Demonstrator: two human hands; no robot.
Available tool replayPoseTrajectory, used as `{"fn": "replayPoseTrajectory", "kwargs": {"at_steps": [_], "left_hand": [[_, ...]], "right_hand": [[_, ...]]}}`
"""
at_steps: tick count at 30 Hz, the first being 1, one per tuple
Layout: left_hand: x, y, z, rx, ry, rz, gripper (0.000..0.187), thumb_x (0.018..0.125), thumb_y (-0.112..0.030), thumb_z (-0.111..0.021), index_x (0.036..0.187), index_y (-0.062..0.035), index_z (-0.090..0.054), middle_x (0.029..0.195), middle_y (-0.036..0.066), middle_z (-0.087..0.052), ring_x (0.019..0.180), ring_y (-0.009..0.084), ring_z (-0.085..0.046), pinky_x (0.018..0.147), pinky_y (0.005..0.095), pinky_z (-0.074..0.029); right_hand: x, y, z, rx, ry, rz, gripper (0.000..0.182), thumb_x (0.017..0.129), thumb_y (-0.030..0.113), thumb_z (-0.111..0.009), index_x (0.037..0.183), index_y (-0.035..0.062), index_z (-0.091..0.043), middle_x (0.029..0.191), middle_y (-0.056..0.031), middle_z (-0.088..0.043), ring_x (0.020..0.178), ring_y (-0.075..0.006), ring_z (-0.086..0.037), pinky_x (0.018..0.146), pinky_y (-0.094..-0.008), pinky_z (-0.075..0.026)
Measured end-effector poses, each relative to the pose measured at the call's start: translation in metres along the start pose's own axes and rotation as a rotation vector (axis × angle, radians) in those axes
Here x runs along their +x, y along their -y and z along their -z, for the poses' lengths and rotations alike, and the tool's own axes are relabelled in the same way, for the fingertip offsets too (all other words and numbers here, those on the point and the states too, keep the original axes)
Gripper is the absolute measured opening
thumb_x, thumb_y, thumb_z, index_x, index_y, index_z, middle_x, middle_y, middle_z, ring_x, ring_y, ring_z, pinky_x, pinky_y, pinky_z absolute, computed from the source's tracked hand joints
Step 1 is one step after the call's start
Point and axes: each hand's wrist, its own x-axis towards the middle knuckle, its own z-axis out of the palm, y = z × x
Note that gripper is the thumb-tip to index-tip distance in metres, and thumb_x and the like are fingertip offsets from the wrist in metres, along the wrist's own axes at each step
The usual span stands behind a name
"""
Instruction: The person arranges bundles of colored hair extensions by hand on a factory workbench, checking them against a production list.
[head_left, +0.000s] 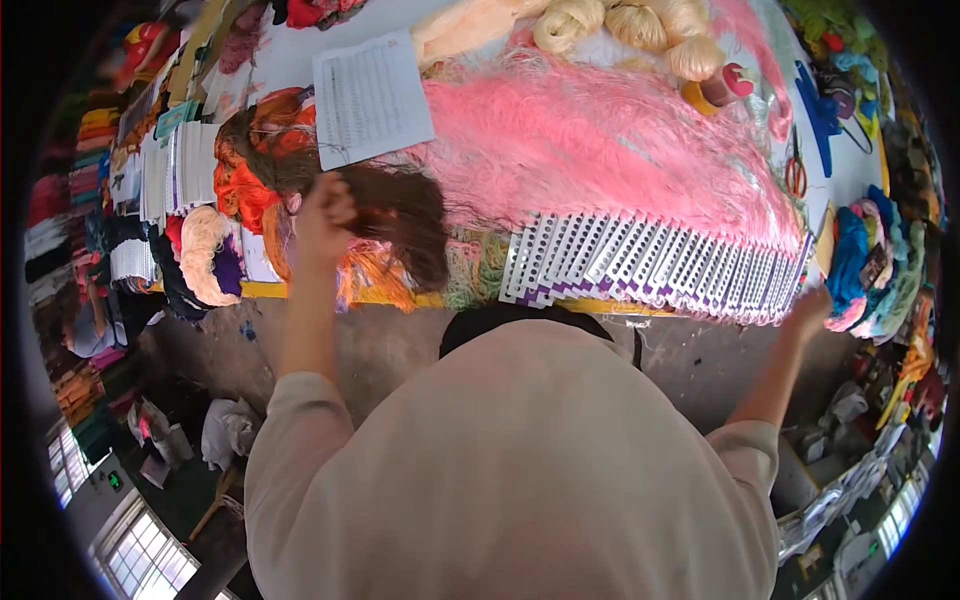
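Note:
My left hand (325, 212) is closed, fingers curled round a hank of dark brown thread (408, 222) at the table's front edge. Orange and red thread (255, 190) lies beside and beneath it. My right hand (808, 310) looks closed at the right end of a row of white perforated thread cards (650, 262); whatever its fingers pinch is too small to make out. Long pink thread (580, 140) spreads from the cards across the table. A printed sheet (372, 98) lies beyond my left hand, partly over the brown thread.
Cream thread balls (636, 27) and a spool with a pink top (730, 84) sit at the back. Red-handled scissors (796, 178) lie right. Stacked white cards (178, 170) and a peach hank (205, 258) are left; blue hanks (848, 265) hang right.

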Motion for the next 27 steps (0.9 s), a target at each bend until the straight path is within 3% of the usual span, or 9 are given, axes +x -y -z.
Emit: {"fn": "replayPoseTrajectory", "kwargs": {"at_steps": [3, 4, 5, 9, 11, 17, 20, 25, 27], "left_hand": [[-0.005, 0.100, -0.061, 0.147, 0.022, 0.408, 0.020, 0.092, -0.024, -0.062, 0.096, -0.0044, -0.060, 0.077, -0.001, -0.052, 0.052, 0.0045, -0.036, 0.041, 0.0176, -0.025], [-0.005, 0.132, -0.077, 0.178, 0.112, 0.511, 0.018, 0.091, -0.022, -0.063, 0.093, -0.0042, -0.061, 0.073, -0.001, -0.052, 0.049, 0.0051, -0.034, 0.041, 0.0197, -0.024], [-0.004, 0.164, -0.085, 0.237, 0.151, 0.632, 0.021, 0.088, -0.024, -0.066, 0.088, -0.0040, -0.062, 0.066, -0.003, -0.049, 0.047, 0.0055, -0.035, 0.042, 0.0224, -0.025], [0.010, 0.251, -0.108, 1.131, 0.211, 0.265, 0.027, 0.086, -0.025, -0.066, 0.094, 0.0012, -0.065, 0.082, 0.007, -0.068, 0.054, 0.0119, -0.049, 0.047, 0.0279, -0.038], [0.003, 0.254, -0.122, 1.199, 0.258, 0.113, 0.024, 0.086, -0.022, -0.066, 0.093, 0.0013, -0.066, 0.075, 0.006, -0.065, 0.058, 0.0152, -0.054, 0.051, 0.0311, -0.042], [-0.004, 0.236, -0.150, 0.641, 0.179, 0.470, 0.018, 0.087, -0.017, -0.066, 0.079, -0.0035, -0.057, 0.057, 0.000, -0.046, 0.045, 0.0081, -0.038, 0.042, 0.0284, -0.027], [0.003, 0.243, -0.152, 0.734, 0.222, 0.457, 0.017, 0.087, -0.015, -0.065, 0.079, -0.0028, -0.056, 0.058, 0.001, -0.047, 0.046, 0.0093, -0.040, 0.042, 0.0284, -0.029], [0.009, 0.241, -0.140, 0.973, 0.240, 0.374, 0.015, 0.086, -0.014, -0.062, 0.081, -0.0007, -0.058, 0.060, 0.001, -0.050, 0.049, 0.0101, -0.043, 0.044, 0.0269, -0.033], [0.011, 0.235, -0.124, 1.052, 0.266, 0.003, 0.018, 0.084, -0.019, -0.061, 0.085, -0.0003, -0.061, 0.066, 0.005, -0.059, 0.049, 0.0125, -0.049, 0.045, 0.0288, -0.038]], "right_hand": [[-0.072, -0.068, -0.147, -0.445, 0.519, 0.576, 0.032, 0.100, 0.025, -0.043, 0.118, 0.0006, -0.053, 0.103, -0.0129, -0.058, 0.090, -0.0245, -0.057, 0.077, -0.0413, -0.047], [-0.095, -0.125, -0.181, -0.506, 0.535, 0.275, 0.027, 0.100, 0.023, -0.044, 0.116, 0.0034, -0.053, 0.106, -0.0162, -0.061, 0.093, -0.0290, -0.060, 0.077, -0.0413, -0.047], [-0.176, -0.027, -0.238, -0.528, 0.785, 0.254, 0.022, 0.099, 0.024, -0.047, 0.113, 0.0082, -0.054, 0.097, -0.0180, -0.064, 0.090, -0.0355, -0.062, 0.075, -0.0439, -0.047], [-0.254, -0.022, -0.327, -0.501, 1.081, 0.256, 0.018, 0.094, 0.025, -0.054, 0.106, 0.0118, -0.055, 0.080, -0.0164, -0.066, 0.074, -0.0377, -0.065, 0.065, -0.0448, -0.050], [-0.259, -0.030, -0.341, -0.524, 1.124, 0.281, 0.017, 0.094, 0.025, -0.055, 0.105, 0.0120, -0.055, 0.079, -0.0159, -0.066, 0.073, -0.0370, -0.065, 0.065, -0.0449, -0.049], [-0.258, -0.034, -0.348, -0.544, 1.192, 0.216, 0.015, 0.093, 0.023, -0.054, 0.102, 0.0114, -0.054, 0.076, -0.0153, -0.065, 0.070, -0.0355, -0.064, 0.063, -0.0440, -0.048], [-0.256, -0.035, -0.354, -0.484, 1.179, 0.041, 0.013, 0.093, 0.020, -0.053, 0.100, 0.0091, -0.052, 0.073, -0.0175, -0.062, 0.068, -0.0340, -0.063, 0.063, -0.0419, -0.048], [-0.252, -0.042, -0.352, -0.447, 1.210, -0.010, 0.012, 0.093, 0.018, -0.054, 0.098, 0.0079, -0.053, 0.070, -0.0119, -0.062, 0.066, -0.0245, -0.064, 0.061, -0.0358, -0.048], [-0.250, -0.046, -0.349, -0.368, 1.210, -0.063, 0.012, 0.092, 0.018, -0.055, 0.097, 0.0073, -0.053, 0.069, -0.0095, -0.062, 0.065, -0.0208, -0.063, 0.061, -0.0334, -0.048]]}}
